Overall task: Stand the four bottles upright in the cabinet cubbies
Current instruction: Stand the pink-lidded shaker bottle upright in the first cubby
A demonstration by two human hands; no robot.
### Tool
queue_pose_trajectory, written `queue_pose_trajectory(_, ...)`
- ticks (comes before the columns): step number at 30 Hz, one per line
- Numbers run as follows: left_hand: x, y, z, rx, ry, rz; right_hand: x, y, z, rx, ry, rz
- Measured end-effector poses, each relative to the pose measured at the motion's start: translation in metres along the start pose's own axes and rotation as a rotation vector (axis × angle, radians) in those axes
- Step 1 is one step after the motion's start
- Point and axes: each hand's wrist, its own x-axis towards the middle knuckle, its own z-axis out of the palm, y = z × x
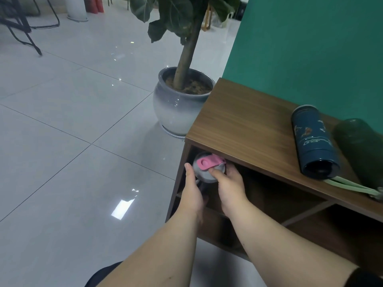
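hands hiding bottle, cubby seemingly dark

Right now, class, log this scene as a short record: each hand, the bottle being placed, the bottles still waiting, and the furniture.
left hand: on the side of the pink-lidded bottle
right hand: on the other side, thumb on the lid
pink-lidded bottle: upright, at the mouth of the top-left cubby
blue bottle: lying on its side on the cabinet top
dark green bottle: lying beside the blue one, blurred
cabinet: wooden, against a green wall
potted plant: on the floor, left of the cabinet
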Motion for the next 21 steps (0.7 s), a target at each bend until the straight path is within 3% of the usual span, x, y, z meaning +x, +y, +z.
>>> queue_pose_trajectory(21,-0.0044,-0.0033,0.0043,-0.080,0.039,0.012,0.0096,0.0024,-0.0010,0.027,-0.094,0.122)
